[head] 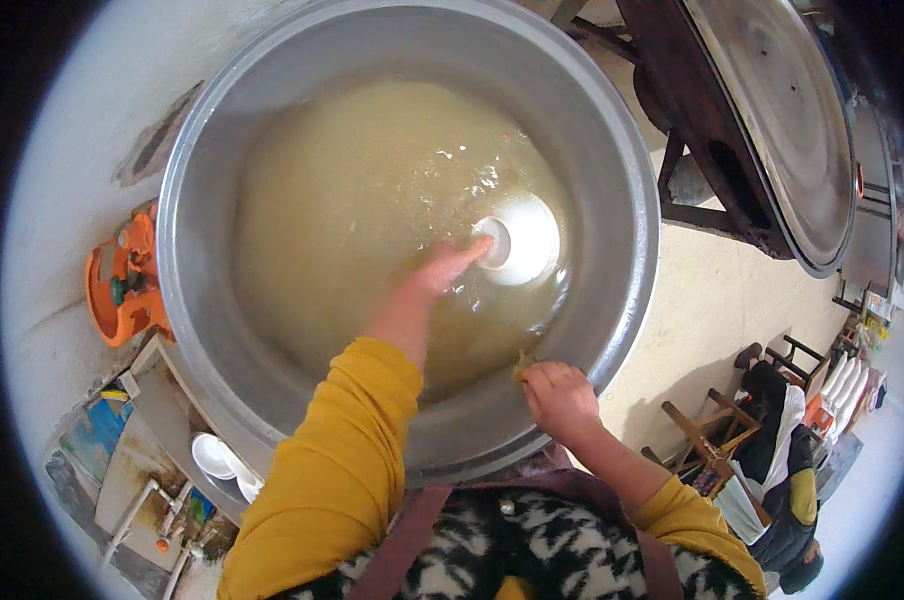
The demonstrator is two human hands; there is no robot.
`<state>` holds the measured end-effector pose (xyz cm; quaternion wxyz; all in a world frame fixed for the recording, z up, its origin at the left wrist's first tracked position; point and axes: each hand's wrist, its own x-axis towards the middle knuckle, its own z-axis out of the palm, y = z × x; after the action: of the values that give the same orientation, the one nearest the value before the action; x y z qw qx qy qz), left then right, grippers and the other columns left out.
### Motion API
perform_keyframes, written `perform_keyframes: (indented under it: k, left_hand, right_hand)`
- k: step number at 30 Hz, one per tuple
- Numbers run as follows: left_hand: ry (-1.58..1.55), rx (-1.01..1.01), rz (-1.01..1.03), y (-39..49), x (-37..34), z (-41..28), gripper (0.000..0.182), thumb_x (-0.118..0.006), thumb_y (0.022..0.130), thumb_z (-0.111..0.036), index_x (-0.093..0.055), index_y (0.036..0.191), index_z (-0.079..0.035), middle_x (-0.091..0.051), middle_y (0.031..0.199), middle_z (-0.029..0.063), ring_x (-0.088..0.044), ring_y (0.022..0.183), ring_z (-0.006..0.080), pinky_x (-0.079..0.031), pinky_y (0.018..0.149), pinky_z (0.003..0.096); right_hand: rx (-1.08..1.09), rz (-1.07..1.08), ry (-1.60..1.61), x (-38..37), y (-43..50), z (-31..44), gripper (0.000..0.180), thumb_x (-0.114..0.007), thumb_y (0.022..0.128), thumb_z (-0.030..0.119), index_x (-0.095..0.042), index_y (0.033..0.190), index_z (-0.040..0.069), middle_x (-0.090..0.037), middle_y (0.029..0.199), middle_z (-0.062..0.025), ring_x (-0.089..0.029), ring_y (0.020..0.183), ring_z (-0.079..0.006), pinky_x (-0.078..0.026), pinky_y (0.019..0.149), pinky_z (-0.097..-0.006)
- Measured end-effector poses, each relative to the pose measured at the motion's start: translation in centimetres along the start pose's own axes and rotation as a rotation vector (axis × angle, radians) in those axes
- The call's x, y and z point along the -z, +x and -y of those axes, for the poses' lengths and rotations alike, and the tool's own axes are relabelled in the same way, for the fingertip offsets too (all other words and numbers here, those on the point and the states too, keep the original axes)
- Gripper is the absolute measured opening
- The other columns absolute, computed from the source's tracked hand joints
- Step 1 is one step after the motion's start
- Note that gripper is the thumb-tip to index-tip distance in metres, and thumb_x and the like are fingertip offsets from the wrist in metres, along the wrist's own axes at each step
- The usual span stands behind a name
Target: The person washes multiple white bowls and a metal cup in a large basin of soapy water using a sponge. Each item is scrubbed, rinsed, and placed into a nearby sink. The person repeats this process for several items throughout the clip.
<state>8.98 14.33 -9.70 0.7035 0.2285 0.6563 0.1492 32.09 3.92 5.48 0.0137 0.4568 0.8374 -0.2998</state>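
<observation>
A large aluminium pot (pixel 632 195) holds cloudy yellowish water (pixel 347 172). In it a white bowl (pixel 534 238) lies bottom up, partly above the surface, its foot ring towards my left hand. My left hand (pixel 452 266) is blurred and wet; a finger touches the bowl's foot, and the other fingers are partly hidden in the water. At the pot's near right rim, my right hand (pixel 563 399) is closed around a small tan fibrous scrubber (pixel 525 365), of which only a tip shows.
An orange gas cylinder (pixel 126 281) stands left of the pot. White bowls (pixel 213 456) sit in a basin near white pipes (pixel 133 517). At right are a large round metal lid (pixel 789 112) on a dark stand, a wooden stool (pixel 711 427) and a seated person (pixel 778 480).
</observation>
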Motion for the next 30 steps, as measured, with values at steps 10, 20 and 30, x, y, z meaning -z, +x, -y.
perform_keyframes:
  k: [10,20,30]
  left_hand:
    - [-0.300,0.128,-0.079,-0.4,-5.0,3.6,0.073,-0.047,0.089,-0.055,-0.037,0.137,-0.001,-0.037,0.142,0.0185,-0.037,0.128,0.0328,-0.034,0.099,0.0496]
    - [0.120,-0.065,-0.300,2.7,-2.7,9.5,0.050,-0.053,0.089,-0.031,-0.047,0.128,-0.001,-0.061,0.115,0.0170,-0.058,0.104,0.0284,-0.045,0.089,0.0349]
    - [-0.777,-0.176,-0.017,-6.9,3.3,9.7,0.060,-0.042,0.094,-0.050,-0.043,0.132,-0.004,-0.050,0.127,0.0134,-0.051,0.110,0.0252,-0.040,0.094,0.0413]
  right_hand:
    - [-0.557,-0.246,0.497,1.5,4.0,-0.9,0.023,-0.061,0.086,0.016,-0.059,0.101,-0.001,-0.063,0.100,-0.0169,-0.061,0.093,-0.0296,-0.048,0.080,-0.0377]
    - [-0.519,-0.088,0.278,-3.4,13.3,-6.2,0.055,-0.070,0.078,0.023,-0.050,0.121,-0.006,-0.058,0.116,-0.0176,-0.060,0.100,-0.0230,-0.049,0.083,-0.0334]
    - [-0.298,0.197,0.715,-6.2,11.5,7.2,0.032,-0.060,0.075,0.019,-0.062,0.101,0.001,-0.066,0.094,-0.0192,-0.064,0.085,-0.0304,-0.049,0.076,-0.0438]
